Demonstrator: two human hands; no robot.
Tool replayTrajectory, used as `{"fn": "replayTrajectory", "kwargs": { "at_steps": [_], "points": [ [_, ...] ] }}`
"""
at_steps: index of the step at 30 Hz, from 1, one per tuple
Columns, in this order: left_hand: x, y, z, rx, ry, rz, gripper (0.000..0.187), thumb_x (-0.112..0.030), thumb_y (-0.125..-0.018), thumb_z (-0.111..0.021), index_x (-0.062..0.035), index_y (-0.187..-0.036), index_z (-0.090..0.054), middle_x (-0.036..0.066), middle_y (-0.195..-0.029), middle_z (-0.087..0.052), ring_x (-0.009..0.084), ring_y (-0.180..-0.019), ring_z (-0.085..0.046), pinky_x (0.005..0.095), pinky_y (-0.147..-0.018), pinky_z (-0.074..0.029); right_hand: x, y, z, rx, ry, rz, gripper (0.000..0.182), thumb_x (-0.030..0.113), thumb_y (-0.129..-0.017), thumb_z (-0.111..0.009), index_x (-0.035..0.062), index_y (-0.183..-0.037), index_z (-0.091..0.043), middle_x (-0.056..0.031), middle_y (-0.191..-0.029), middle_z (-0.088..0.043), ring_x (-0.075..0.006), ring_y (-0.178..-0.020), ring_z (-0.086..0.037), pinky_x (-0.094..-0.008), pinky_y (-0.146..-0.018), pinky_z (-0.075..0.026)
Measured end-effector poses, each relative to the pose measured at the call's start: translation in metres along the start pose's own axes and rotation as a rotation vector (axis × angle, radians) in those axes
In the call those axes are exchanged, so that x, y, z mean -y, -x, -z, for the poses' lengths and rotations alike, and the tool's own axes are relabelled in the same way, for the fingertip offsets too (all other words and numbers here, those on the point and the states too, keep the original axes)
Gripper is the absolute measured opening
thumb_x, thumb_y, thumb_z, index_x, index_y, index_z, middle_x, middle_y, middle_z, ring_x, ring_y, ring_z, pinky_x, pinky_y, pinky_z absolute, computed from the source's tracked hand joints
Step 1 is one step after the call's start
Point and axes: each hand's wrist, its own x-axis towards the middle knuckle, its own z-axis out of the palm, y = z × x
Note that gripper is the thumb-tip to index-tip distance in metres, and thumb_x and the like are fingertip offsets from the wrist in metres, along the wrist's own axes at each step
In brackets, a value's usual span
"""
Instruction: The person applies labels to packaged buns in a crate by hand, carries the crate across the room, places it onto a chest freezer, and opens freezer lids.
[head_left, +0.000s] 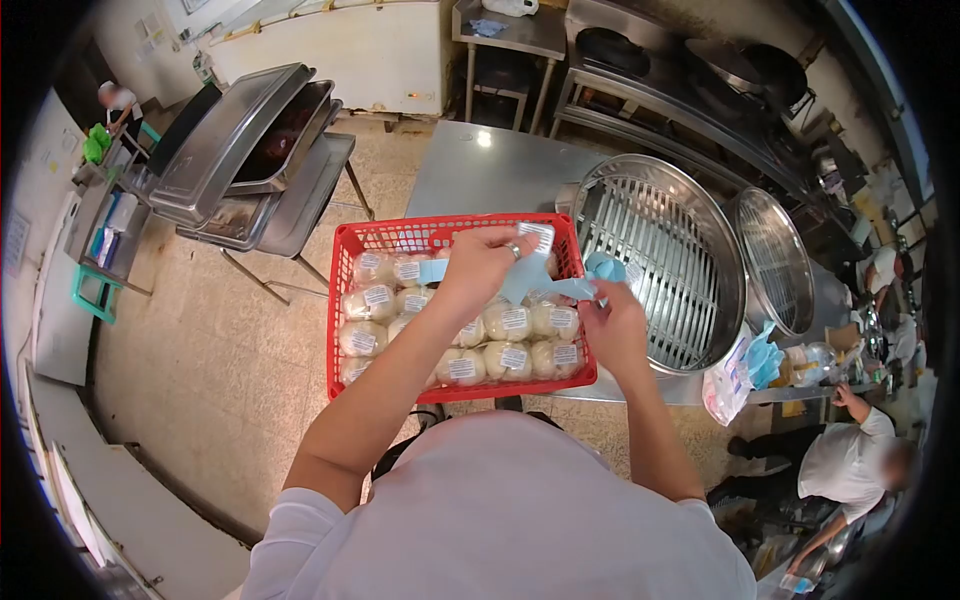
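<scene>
A red plastic basket (338,300) holds several rows of round white items in clear wrap (513,320) with printed labels. Over its back part, my left hand (485,265), with a ring on one finger, is closed on a light blue strip (520,275); a white printed label (537,235) shows at its fingertips. My right hand (615,318) pinches the other end of the strip at the basket's right edge. A crumpled blue piece (605,267) of the strip lies just above the right hand.
Large round steamer trays (655,260) stand right of the basket on the metal table (470,165). Plastic bags (728,385) lie near its right end. Stacked metal pans (235,150) are at left. One person (850,455) is at lower right, another (120,105) at far left.
</scene>
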Motion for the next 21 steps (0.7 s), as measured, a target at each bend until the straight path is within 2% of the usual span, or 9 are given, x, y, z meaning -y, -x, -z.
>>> {"fn": "replayTrajectory", "kwargs": {
  "at_steps": [5,7,8,12,15,17,18,19,21],
  "points": [
    [-0.022,0.021,-0.009,0.183,-0.179,-0.261,0.014,-0.008,-0.090,-0.083,-0.0003,-0.102,-0.081,0.005,-0.097,-0.075,0.0128,-0.091,-0.067,0.0294,-0.082,-0.053,0.076,-0.019,-0.001,-0.040,-0.556,0.134,0.051,-0.001,-0.081,-0.081,0.0026,-0.130,-0.067,-0.0053,-0.113,-0.070,-0.0169,-0.093,-0.068,-0.0315,-0.085,-0.055],
    [-0.025,0.027,-0.006,0.198,-0.323,-0.471,0.014,-0.006,-0.088,-0.084,-0.0008,-0.100,-0.081,0.005,-0.098,-0.074,0.0139,-0.092,-0.067,0.0297,-0.083,-0.053,0.082,-0.019,-0.010,0.075,-0.579,0.170,0.048,0.000,-0.083,-0.080,0.0031,-0.130,-0.068,-0.0043,-0.116,-0.071,-0.0148,-0.098,-0.068,-0.0306,-0.088,-0.054],
    [-0.024,0.030,-0.002,0.193,-0.334,-0.467,0.014,-0.006,-0.087,-0.085,-0.0013,-0.100,-0.081,0.006,-0.099,-0.074,0.0146,-0.092,-0.067,0.0298,-0.084,-0.053,0.064,-0.020,-0.019,0.171,-0.637,0.072,0.036,0.006,-0.089,-0.079,0.0033,-0.124,-0.071,-0.0072,-0.115,-0.071,-0.0124,-0.097,-0.066,-0.0284,-0.081,-0.054],
    [-0.013,0.038,0.020,0.178,-0.329,-0.467,0.016,-0.006,-0.085,-0.086,-0.0020,-0.100,-0.080,0.006,-0.100,-0.074,0.0160,-0.093,-0.067,0.0297,-0.085,-0.053,0.081,-0.005,-0.026,0.062,-0.550,0.130,0.027,0.006,-0.090,-0.078,0.0042,-0.117,-0.075,0.0000,-0.099,-0.074,-0.0103,-0.086,-0.065,-0.0281,-0.074,-0.052],
    [0.007,0.043,0.026,0.116,-0.307,-0.497,0.014,-0.007,-0.088,-0.085,-0.0016,-0.100,-0.080,0.006,-0.099,-0.074,0.0147,-0.091,-0.067,0.0294,-0.085,-0.053,0.047,-0.001,-0.028,-0.044,-0.473,-0.027,0.027,0.006,-0.090,-0.078,0.0029,-0.116,-0.075,-0.0032,-0.095,-0.076,-0.0108,-0.086,-0.066,-0.0289,-0.075,-0.053],
    [0.021,0.047,0.032,0.047,-0.310,-0.437,0.012,-0.008,-0.090,-0.083,-0.0016,-0.100,-0.080,0.005,-0.098,-0.074,0.0132,-0.090,-0.067,0.0292,-0.085,-0.053,0.016,-0.021,0.017,-0.188,-0.358,-0.114,0.024,0.011,-0.093,-0.076,-0.0002,-0.114,-0.075,-0.0118,-0.097,-0.078,-0.0158,-0.086,-0.070,-0.0340,-0.080,-0.056],
    [0.024,0.049,0.038,0.007,-0.314,-0.366,0.011,-0.008,-0.092,-0.082,-0.0016,-0.100,-0.080,0.005,-0.098,-0.075,0.0124,-0.090,-0.067,0.0291,-0.085,-0.053,-0.013,-0.039,0.047,-0.390,-0.162,-0.084,0.015,0.012,-0.095,-0.076,-0.0018,-0.102,-0.076,-0.0081,-0.096,-0.078,-0.0122,-0.090,-0.071,-0.0314,-0.081,-0.057],
    [0.026,0.049,0.043,-0.034,-0.318,-0.299,0.010,-0.008,-0.093,-0.080,-0.0017,-0.100,-0.080,0.004,-0.098,-0.075,0.0116,-0.090,-0.067,0.0290,-0.085,-0.053,-0.055,-0.060,0.088,-0.542,-0.069,-0.125,0.022,0.020,-0.098,-0.075,-0.0010,-0.094,-0.072,-0.0046,-0.077,-0.070,-0.0126,-0.073,-0.067,-0.0321,-0.067,-0.055],
    [0.029,0.047,0.054,-0.136,-0.298,-0.322,0.011,-0.007,-0.094,-0.079,-0.0007,-0.104,-0.079,0.006,-0.098,-0.075,0.0116,-0.090,-0.067,0.0275,-0.082,-0.054,-0.063,-0.079,0.177,-0.898,-0.076,-0.414,0.022,0.021,-0.098,-0.070,-0.0007,-0.098,-0.071,-0.0111,-0.077,-0.071,-0.0184,-0.059,-0.064,-0.0374,-0.054,-0.049]
  ]
}}
